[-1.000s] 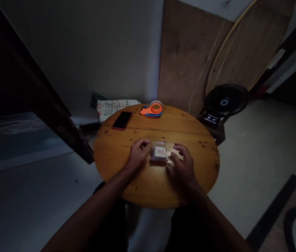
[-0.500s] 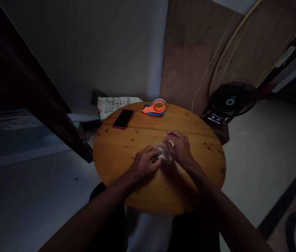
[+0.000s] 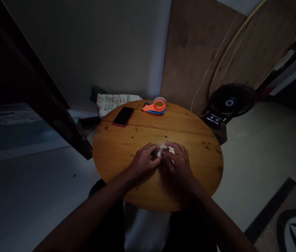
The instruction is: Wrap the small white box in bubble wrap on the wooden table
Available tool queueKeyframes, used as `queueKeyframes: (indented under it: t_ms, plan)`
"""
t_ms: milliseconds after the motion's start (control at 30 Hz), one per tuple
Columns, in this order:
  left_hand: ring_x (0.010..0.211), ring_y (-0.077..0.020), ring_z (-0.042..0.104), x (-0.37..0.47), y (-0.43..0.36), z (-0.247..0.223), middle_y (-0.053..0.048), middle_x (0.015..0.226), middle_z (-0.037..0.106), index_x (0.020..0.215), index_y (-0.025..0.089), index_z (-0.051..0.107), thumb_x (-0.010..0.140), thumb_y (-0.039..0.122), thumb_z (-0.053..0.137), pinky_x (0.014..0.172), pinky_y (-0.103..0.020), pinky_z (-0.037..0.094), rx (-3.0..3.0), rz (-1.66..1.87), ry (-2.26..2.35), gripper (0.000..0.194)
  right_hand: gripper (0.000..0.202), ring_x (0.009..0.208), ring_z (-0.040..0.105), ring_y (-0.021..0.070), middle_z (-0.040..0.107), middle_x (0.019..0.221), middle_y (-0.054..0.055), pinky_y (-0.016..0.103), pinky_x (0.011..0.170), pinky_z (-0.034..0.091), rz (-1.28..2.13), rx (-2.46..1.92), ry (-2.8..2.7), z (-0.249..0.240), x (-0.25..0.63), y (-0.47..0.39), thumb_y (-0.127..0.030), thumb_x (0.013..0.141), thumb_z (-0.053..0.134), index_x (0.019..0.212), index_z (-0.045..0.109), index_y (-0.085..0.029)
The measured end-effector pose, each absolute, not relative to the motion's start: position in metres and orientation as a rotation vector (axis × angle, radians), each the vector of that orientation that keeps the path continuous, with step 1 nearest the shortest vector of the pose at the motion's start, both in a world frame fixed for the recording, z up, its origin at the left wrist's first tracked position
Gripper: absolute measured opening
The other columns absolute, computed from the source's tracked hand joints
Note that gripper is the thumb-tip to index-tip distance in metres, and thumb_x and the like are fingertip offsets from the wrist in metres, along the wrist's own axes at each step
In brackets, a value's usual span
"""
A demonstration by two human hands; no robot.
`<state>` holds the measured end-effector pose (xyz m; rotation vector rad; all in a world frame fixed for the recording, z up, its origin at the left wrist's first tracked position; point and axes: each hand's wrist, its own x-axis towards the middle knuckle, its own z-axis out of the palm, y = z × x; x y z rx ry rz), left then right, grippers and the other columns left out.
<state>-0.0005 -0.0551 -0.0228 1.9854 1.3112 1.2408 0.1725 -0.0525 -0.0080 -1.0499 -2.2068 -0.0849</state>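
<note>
Between my hands, low over the middle of the round table, is a small, pale, crinkled plastic packet point(image 3: 165, 149); its contents are too small to tell. My left hand point(image 3: 145, 159) grips its left side with thumb and forefinger. From the right, my right hand point(image 3: 178, 160) has its thumb and fingers closed on the packet and covers part of it.
The wooden table point(image 3: 118, 154) has a phone point(image 3: 123, 116) at its back left and an orange tape dispenser point(image 3: 155, 106) at its back edge. A printed white sack point(image 3: 116, 101) lies behind. To the right stands a black fan point(image 3: 229, 102).
My right hand has come down from the packet's upper edge, and its fingers now close over the right side. The packet looks more bunched up. My left hand stays on it.
</note>
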Motion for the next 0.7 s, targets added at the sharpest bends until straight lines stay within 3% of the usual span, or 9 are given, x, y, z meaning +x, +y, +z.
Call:
queueKeyframes:
  t_ms: [133, 433, 533, 700]
  plan:
    - [0.084, -0.0148, 0.058, 0.001, -0.055, -0.023, -0.003, 0.093, 0.065, 0.102, 0.021, 0.067, 0.078, 0.015, 0.06, 0.078, -0.026, 0.046, 2.022, 1.219, 1.258, 0.026, 0.027, 0.114, 0.049, 0.0276, 0.059, 0.121, 0.012, 0.047, 0.094, 0.037, -0.16, -1.026, -2.289, -0.01, 0.177, -0.061, -0.017, 0.085, 0.055, 0.109, 0.065, -0.022]
    - [0.082, -0.0154, 0.058, 0.001, -0.052, -0.026, -0.003, 0.087, 0.064, 0.097, 0.02, 0.069, 0.078, 0.016, 0.061, 0.075, -0.027, 0.046, 2.056, 1.185, 1.258, 0.021, 0.03, 0.12, 0.049, 0.0254, 0.052, 0.132, 0.012, 0.045, 0.098, 0.041, 0.137, -1.141, -2.162, -0.011, 0.201, -0.054, -0.027, 0.09, 0.052, 0.118, 0.06, -0.022]
    - [0.082, -0.0155, 0.058, 0.001, -0.052, -0.025, -0.003, 0.088, 0.064, 0.095, 0.019, 0.069, 0.078, 0.017, 0.06, 0.076, -0.027, 0.046, 2.033, 1.195, 1.268, 0.019, 0.035, 0.124, 0.045, 0.0294, 0.049, 0.136, 0.014, 0.048, 0.097, 0.039, 0.047, -1.108, -2.324, -0.012, 0.196, -0.048, -0.031, 0.088, 0.055, 0.121, 0.058, -0.021]
    - [0.081, -0.0155, 0.058, 0.0, -0.05, -0.024, -0.003, 0.085, 0.063, 0.095, 0.018, 0.069, 0.078, 0.017, 0.059, 0.074, -0.027, 0.046, 1.983, 1.203, 1.225, 0.02, 0.029, 0.127, 0.042, 0.0318, 0.056, 0.13, 0.014, 0.051, 0.097, 0.037, -0.098, -1.072, -2.35, -0.013, 0.19, -0.046, -0.025, 0.088, 0.054, 0.115, 0.062, -0.021]
